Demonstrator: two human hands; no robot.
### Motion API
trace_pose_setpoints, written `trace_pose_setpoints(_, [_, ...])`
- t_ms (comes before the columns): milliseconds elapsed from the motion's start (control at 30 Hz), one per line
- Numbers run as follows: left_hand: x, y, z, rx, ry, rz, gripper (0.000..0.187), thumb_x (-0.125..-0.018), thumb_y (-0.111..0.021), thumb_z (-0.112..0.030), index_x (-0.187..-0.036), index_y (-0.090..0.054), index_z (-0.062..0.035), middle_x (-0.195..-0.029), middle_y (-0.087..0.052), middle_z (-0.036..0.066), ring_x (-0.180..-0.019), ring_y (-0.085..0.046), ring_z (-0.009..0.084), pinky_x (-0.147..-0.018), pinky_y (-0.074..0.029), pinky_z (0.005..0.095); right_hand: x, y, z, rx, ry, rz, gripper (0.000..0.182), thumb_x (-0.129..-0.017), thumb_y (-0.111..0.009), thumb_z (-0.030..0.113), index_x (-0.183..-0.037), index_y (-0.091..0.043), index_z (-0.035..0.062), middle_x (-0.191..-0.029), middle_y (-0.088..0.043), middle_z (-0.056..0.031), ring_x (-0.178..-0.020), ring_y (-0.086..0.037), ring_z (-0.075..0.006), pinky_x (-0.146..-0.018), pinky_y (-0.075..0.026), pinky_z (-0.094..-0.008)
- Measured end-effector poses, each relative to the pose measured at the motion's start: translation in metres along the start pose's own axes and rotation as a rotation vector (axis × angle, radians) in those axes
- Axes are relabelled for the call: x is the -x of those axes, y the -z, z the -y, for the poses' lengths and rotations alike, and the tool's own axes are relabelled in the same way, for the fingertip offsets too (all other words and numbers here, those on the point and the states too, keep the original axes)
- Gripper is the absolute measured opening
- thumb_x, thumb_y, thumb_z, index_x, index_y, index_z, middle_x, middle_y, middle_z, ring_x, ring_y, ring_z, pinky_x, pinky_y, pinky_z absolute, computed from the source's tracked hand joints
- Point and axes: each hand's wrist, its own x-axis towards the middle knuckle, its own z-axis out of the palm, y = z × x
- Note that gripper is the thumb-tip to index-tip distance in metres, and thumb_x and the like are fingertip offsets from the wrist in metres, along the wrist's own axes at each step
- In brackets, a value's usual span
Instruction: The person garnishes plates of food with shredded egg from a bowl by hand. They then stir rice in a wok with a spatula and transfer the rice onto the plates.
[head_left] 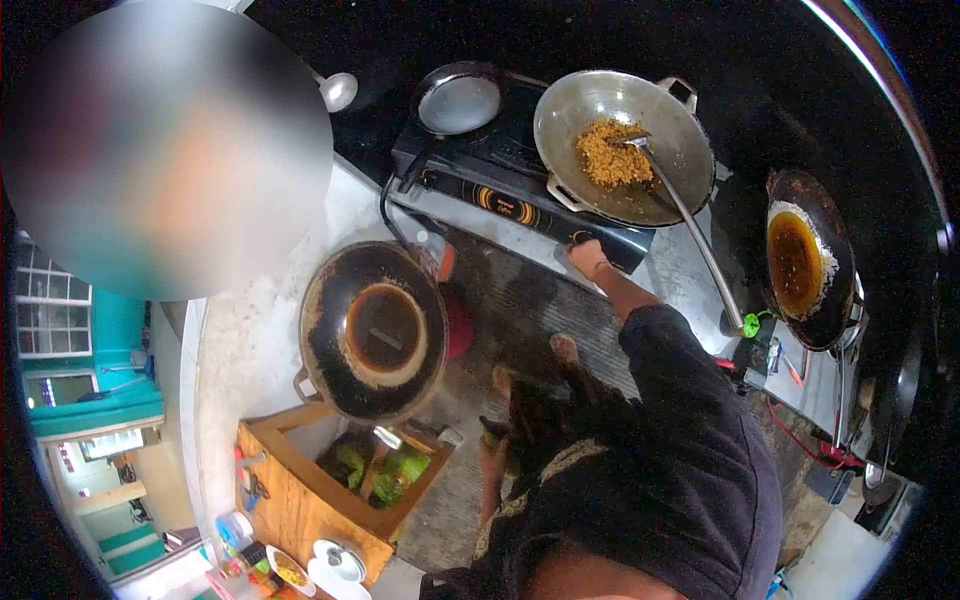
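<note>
My right hand [588, 258] is closed at the front panel of the black gas stove [510, 205], at its right knob, which the fingers mostly hide. On the burner behind it stands a large metal wok [555, 115] with brown crumbly food [610, 155] and a long-handled spatula [695, 230] resting in it. A small pan [460, 105] sits on the left burner. My left hand [492, 456] hangs low beside my body, its fingers curled round something dark and small that I cannot make out.
A dark wok [373, 330] stands at the left above a wooden cabinet [320, 490] with green leaves [400, 475] inside. Another wok with brown liquid [797, 260] is at the right. A ladle [340, 92] lies behind, beside a blurred area.
</note>
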Motion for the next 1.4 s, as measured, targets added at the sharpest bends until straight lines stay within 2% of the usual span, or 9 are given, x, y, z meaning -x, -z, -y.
trace_pose_setpoints(100, [-0.057,-0.014,0.084,-0.136,0.111,0.063,0.075,-0.074,-0.063,-0.037,-0.128,-0.029,0.0034,-0.121,-0.044,0.021,-0.112,-0.043,0.0306,-0.091,-0.035,0.0358,-0.032,-0.063,-0.004,0.169,0.019,-0.011,0.01,-0.075,-0.054,0.017,-0.073,-0.063,0.0138,-0.065,-0.061,0.0013,-0.057,-0.059,-0.0187,-0.045,-0.04,-0.0355])
trace_pose_setpoints(167, [-0.023,0.021,-0.053,0.115,0.019,0.128,0.078,-0.075,-0.062,-0.039,-0.127,-0.027,0.0065,-0.124,-0.04,0.023,-0.114,-0.041,0.0321,-0.092,-0.033,0.0366,-0.018,0.031,0.005,0.136,-0.031,0.133,0.008,-0.07,-0.058,0.019,-0.065,-0.064,0.016,-0.064,-0.061,0.002,-0.056,-0.058,-0.0186,-0.045,-0.041,-0.037])
trace_pose_setpoints(533, [-0.096,0.039,-0.078,0.052,-0.189,0.127,0.069,-0.077,-0.061,-0.032,-0.124,-0.031,0.0077,-0.122,-0.04,0.025,-0.112,-0.041,0.0335,-0.092,-0.034,0.0373,-0.032,0.023,0.004,0.157,-0.347,0.287,0.007,-0.067,-0.06,0.019,-0.064,-0.066,0.0158,-0.061,-0.062,-0.0004,-0.057,-0.06,-0.0191,-0.044,-0.044,-0.0369])
trace_pose_setpoints(700, [-0.116,0.037,-0.037,0.198,-0.295,0.336,0.056,-0.08,-0.056,-0.028,-0.122,-0.034,0.0022,-0.114,-0.046,0.018,-0.104,-0.048,0.0296,-0.087,-0.038,0.0371,-0.009,0.063,0.016,-0.546,-1.057,0.248,0.025,-0.075,-0.052,0.027,-0.081,-0.064,0.0065,-0.091,-0.063,-0.0098,-0.092,-0.058,-0.0263,-0.076,-0.047,-0.0361])
trace_pose_setpoints(867, [-0.094,0.065,-0.164,0.628,0.259,0.546,0.047,-0.084,-0.049,-0.029,-0.123,-0.036,-0.0054,-0.111,-0.049,0.013,-0.099,-0.051,0.0262,-0.085,-0.04,0.0374,0.001,-0.071,0.009,-1.467,-1.203,-0.103,0.051,-0.074,-0.056,0.052,-0.063,-0.054,0.0022,-0.051,-0.052,-0.0105,-0.036,-0.047,-0.0189,-0.033,-0.036,-0.031])
trace_pose_setpoints(967, [-0.118,0.064,-0.17,0.948,0.349,0.587,0.046,-0.085,-0.044,-0.032,-0.122,-0.037,-0.0046,-0.111,-0.05,0.012,-0.099,-0.051,0.0258,-0.085,-0.04,0.0391,0.029,0.127,0.053,-1.153,-0.766,0.693,0.057,-0.07,-0.061,0.053,-0.088,-0.055,-0.001,-0.054,-0.051,-0.0073,-0.041,-0.047,-0.0158,-0.036,-0.036,-0.0304])
trace_pose_setpoints(1067, [-0.136,0.072,-0.24,1.076,0.197,0.667,0.046,-0.087,-0.039,-0.035,-0.121,-0.037,-0.0046,-0.113,-0.049,0.012,-0.101,-0.05,0.0272,-0.085,-0.04,0.0409,0.057,0.218,0.078,-1.033,-0.167,-0.133,0.083,-0.074,-0.064,0.034,-0.134,-0.015,0.004,-0.059,-0.052,-0.0066,-0.052,-0.052,-0.0165,-0.051,-0.043,-0.0266])
trace_pose_setpoints(1133, [-0.147,0.071,-0.277,1.059,0.227,0.66,0.045,-0.088,-0.034,-0.036,-0.12,-0.039,-0.0054,-0.115,-0.049,0.012,-0.103,-0.049,0.0275,-0.086,-0.039,0.0418,0.09,0.31,0.081,-1.109,-0.347,-0.662,0.057,-0.077,-0.06,0.013,-0.128,-0.035,0.0142,-0.071,-0.056,-0.0064,-0.06,-0.054,-0.016,-0.057,-0.045,-0.0277])
trace_pose_setpoints(1400, [-0.176,-0.017,-0.409,0.943,0.019,0.84,0.046,-0.087,-0.026,-0.04,-0.115,-0.046,-0.0088,-0.111,-0.054,0.007,-0.104,-0.05,0.0239,-0.086,-0.04,0.0417,0.206,0.264,-0.069,-0.289,-0.886,-0.569,0.067,-0.067,-0.068,0.024,-0.124,-0.036,0.0108,-0.102,-0.048,-0.0231,-0.093,-0.049,-0.0375,-0.077,-0.041,-0.0451])
